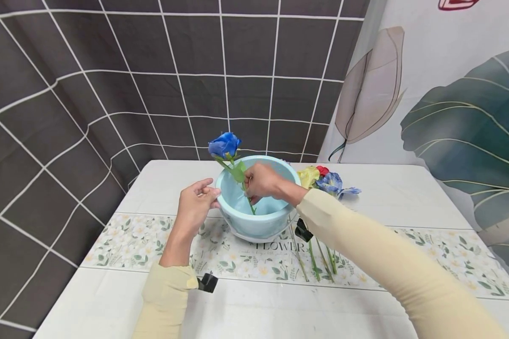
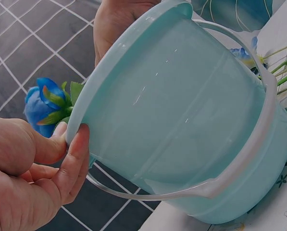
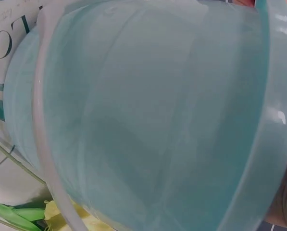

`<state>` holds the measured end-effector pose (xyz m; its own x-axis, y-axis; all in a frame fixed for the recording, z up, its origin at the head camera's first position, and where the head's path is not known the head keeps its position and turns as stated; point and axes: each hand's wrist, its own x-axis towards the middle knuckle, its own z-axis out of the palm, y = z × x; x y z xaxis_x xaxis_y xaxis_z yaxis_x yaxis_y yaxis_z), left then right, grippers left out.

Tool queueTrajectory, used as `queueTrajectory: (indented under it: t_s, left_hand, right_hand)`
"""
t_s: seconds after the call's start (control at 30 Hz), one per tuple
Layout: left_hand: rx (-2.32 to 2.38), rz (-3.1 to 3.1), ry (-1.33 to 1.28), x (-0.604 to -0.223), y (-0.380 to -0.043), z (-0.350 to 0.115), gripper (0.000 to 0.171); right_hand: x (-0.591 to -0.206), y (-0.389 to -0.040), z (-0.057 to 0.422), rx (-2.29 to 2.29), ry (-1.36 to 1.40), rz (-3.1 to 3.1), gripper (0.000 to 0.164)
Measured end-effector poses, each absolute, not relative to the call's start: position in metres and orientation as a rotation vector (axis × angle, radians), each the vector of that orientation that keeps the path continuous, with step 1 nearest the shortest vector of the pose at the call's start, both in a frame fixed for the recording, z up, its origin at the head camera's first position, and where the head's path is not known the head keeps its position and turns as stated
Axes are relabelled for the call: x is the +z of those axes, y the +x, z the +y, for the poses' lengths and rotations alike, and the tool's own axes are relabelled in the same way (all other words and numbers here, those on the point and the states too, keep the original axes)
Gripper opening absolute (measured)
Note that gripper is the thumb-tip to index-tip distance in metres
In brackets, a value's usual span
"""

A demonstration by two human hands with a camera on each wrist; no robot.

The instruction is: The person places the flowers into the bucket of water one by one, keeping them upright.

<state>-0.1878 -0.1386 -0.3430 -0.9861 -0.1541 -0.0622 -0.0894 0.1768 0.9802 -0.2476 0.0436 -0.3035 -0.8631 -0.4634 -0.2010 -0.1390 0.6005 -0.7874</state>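
A light blue plastic bucket (image 1: 260, 227) stands on the table. My left hand (image 1: 196, 201) pinches its left rim, with the thumb on one side and fingers on the other in the left wrist view. Inside the mouth of the bucket, my right hand (image 1: 263, 181) grips the green stem of a blue artificial rose (image 1: 224, 144). The bloom rises above the left part of the rim, and the stem slants down into the bucket. In the right wrist view the bucket's wall (image 3: 157, 110) fills most of the picture and hides the fingers.
Right of the bucket lie several artificial flowers, among them a yellow bloom (image 1: 308, 176), a red one (image 1: 322, 170) and a blue one (image 1: 331, 182). The bucket's pale handle (image 2: 251, 156) hangs down along its side. Behind the table (image 1: 254, 306) hangs a dark grid-patterned cloth (image 1: 199, 94).
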Motion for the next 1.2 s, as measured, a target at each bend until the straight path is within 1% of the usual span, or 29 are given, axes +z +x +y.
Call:
queueTrajectory:
  t_s: [0.5,0.7,0.87,0.93,1.03,1.2]
  left_hand:
    - [-1.987,-2.359,0.249,-0.342,-0.188,-0.136,0.045]
    - [-1.990,-2.341,0.231,-0.343,-0.188,-0.137,0.047]
    - [-1.989,-2.322,0.216,-0.342,-0.189,-0.137,0.046]
    - [-1.983,-2.331,0.224,-0.342,-0.189,-0.137,0.046]
    - [-1.973,-2.350,0.233,-0.341,-0.189,-0.137,0.047]
    - [-1.969,-2.355,0.234,-0.342,-0.189,-0.138,0.047]
  right_hand:
    - [-0.310,-0.244,0.036,-1.128,-0.498,2.431,0.016]
    - [-0.310,-0.244,0.036,-1.142,-0.495,2.426,0.009]
    - [-0.310,-0.245,0.040,-1.202,-0.437,2.401,0.005]
    - [-0.307,-0.247,0.042,-1.263,-0.392,2.377,0.008]
    - [-0.301,-0.249,0.047,-1.417,-0.311,2.319,0.017]
    - [-0.286,-0.253,0.059,-1.760,-0.179,2.182,0.028]
